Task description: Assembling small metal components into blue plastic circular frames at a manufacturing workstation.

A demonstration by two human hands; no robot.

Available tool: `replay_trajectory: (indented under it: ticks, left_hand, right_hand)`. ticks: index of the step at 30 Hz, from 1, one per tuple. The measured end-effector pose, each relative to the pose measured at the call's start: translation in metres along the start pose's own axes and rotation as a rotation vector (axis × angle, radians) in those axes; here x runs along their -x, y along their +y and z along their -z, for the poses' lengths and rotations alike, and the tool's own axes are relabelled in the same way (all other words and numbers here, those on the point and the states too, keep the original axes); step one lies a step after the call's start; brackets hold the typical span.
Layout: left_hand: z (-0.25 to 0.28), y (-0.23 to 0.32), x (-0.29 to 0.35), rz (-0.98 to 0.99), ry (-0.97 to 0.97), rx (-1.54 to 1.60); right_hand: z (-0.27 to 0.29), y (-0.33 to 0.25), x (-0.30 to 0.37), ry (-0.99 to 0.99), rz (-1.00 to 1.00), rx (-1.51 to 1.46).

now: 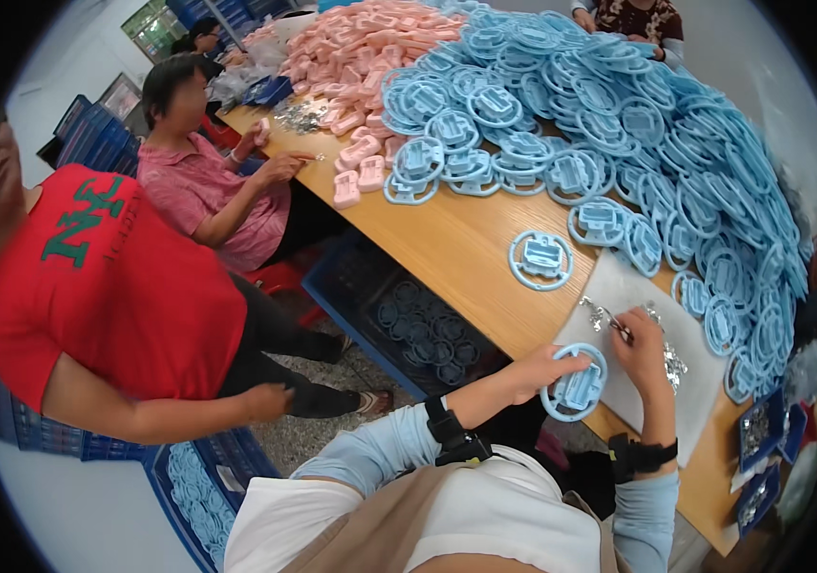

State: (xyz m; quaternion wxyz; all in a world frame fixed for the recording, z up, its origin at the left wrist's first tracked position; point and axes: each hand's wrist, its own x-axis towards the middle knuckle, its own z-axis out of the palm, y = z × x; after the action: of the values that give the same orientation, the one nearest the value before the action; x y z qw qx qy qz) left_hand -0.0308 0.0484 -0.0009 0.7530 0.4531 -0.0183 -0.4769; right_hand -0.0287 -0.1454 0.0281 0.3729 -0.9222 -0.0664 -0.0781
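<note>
My left hand (535, 371) grips a light blue plastic ring-shaped part (578, 384) with a rectangular hollow in its middle, held just off the table's front edge. In my right hand (642, 351) is a slim dark metal tool, apparently tweezers (613, 321), its tip among small shiny metal pieces (596, 309). More of these metal pieces (674, 367) lie beside that hand on a white sheet (623, 281). A single blue part of the same kind (540, 261) rests on the wood, left of the sheet.
A big heap of blue parts (638, 124) covers the table (447, 248), with pink parts (361, 48) further left. Blue trays (760, 426) of metal pieces stand at right. A blue crate (342, 296) sits below. One person in red (131, 296) stands left; another (217, 191) works seated.
</note>
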Motion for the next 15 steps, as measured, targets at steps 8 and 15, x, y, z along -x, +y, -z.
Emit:
replay_trajectory:
  ticks: [8,15]
  left_hand:
    - [0.005,-0.002,0.001,-0.014,0.030,0.000]
    - [0.016,0.004,-0.002,-0.220,0.155,0.165]
  right_hand:
    - [0.009,0.000,0.034,-0.089,0.042,-0.016]
    - [0.008,0.019,0.048,0.183,-0.204,-0.120]
